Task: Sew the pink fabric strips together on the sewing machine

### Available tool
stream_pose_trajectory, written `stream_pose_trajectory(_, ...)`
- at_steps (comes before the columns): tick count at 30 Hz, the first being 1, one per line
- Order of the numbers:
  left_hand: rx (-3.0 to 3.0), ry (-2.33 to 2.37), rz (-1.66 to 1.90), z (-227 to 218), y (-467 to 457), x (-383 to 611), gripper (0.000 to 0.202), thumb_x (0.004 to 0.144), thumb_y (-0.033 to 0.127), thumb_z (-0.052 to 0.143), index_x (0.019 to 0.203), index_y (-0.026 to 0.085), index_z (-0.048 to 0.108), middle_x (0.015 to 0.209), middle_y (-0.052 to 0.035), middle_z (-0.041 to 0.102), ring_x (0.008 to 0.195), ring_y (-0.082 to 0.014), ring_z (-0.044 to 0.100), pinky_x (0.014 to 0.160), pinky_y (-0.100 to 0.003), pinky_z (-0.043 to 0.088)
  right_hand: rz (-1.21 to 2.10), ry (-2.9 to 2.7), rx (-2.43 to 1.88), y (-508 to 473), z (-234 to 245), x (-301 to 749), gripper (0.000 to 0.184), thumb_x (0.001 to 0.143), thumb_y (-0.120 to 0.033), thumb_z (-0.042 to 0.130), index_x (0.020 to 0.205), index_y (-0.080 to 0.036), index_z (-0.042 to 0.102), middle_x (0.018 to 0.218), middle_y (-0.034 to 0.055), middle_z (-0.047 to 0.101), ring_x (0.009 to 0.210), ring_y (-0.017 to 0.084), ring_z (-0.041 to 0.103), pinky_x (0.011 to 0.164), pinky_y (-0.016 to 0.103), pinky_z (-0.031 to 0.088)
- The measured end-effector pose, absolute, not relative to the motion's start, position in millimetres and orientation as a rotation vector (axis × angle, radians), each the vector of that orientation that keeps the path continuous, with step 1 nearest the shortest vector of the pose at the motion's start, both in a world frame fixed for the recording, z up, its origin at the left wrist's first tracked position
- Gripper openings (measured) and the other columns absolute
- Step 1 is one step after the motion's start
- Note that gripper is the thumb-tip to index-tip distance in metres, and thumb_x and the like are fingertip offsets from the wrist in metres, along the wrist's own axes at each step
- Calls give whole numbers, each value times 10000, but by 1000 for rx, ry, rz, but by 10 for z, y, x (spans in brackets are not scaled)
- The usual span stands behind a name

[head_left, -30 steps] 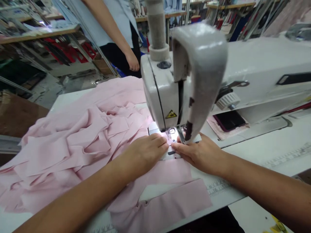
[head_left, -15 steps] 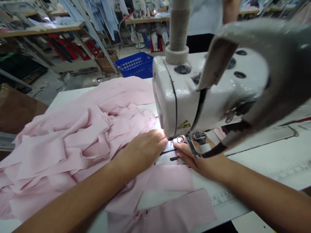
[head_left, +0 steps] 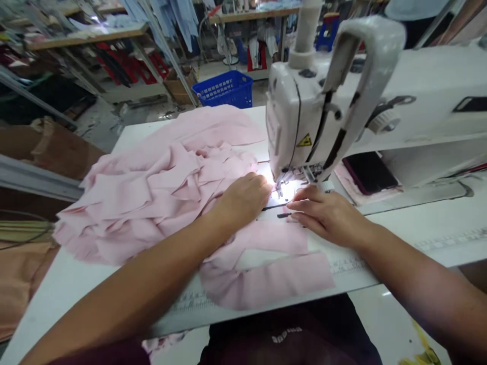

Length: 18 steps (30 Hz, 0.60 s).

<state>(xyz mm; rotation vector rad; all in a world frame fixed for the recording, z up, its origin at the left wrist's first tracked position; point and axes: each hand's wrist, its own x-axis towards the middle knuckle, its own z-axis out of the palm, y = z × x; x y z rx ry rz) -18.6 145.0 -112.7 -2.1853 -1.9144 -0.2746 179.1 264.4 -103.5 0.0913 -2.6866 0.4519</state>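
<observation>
My left hand [head_left: 247, 198] is just left of the sewing machine's lit needle area [head_left: 280, 190], its fingers curled together and the tips hidden. My left wrist and forearm pass over a loose heap of pale pink fabric pieces [head_left: 163, 177]. On the other side of the needle, my right hand [head_left: 325, 213] has its fingers stretched out and slightly apart, with the tips close to the presser foot. Two pink fabric strips lie in front of the hands, the nearer strip [head_left: 281, 279] by the table edge and the farther strip [head_left: 277, 237] behind it.
The white sewing machine head [head_left: 292, 111] rises over the needle. A dark phone [head_left: 371, 172] lies on pink cloth under its arm. Beyond the table [head_left: 49, 299] stands a blue plastic basket [head_left: 224, 90]. A cardboard box [head_left: 57, 149] is at the left.
The view has shifted back, showing more of the table and machine. My right fingers are a little more spread and more visible. My left hand stays beside the needle.
</observation>
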Motion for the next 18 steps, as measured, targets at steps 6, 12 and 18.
stream_pose_trajectory(6, -2125, -2103, -245, -1002, 1231, -41, 241, 913, 54, 408, 814, 108, 622, 831, -78, 609, 794, -200, 562, 698, -322, 483, 433, -2856, 462, 2275, -951, 2038, 376, 1041, -338, 358, 1146, -97, 627, 1147, 136, 628, 1053, 259, 555, 873, 431, 500)
stream_pose_trajectory(12, -1620, -2214, -934, -674, 600, -385, 106, 893, 163, 511, 843, 149, 604, 797, 8, 624, 753, -121, 589, 647, -263, 510, 274, -2834, 457, 2210, -1070, 2222, 366, 1047, -303, 345, 1149, -115, 643, 1181, 121, 630, 1071, 260, 578, 860, 438, 533)
stream_pose_trajectory(18, -1033, -1847, -1807, 43, -168, -877, 202, 729, 264, 666, 736, 155, 496, 625, 74, 538, 618, -99, 577, 619, -310, 522, 286, -2721, 436, 2223, -1166, 2249, 351, 1039, -298, 361, 1126, -164, 674, 1155, 91, 653, 1055, 259, 601, 854, 425, 538)
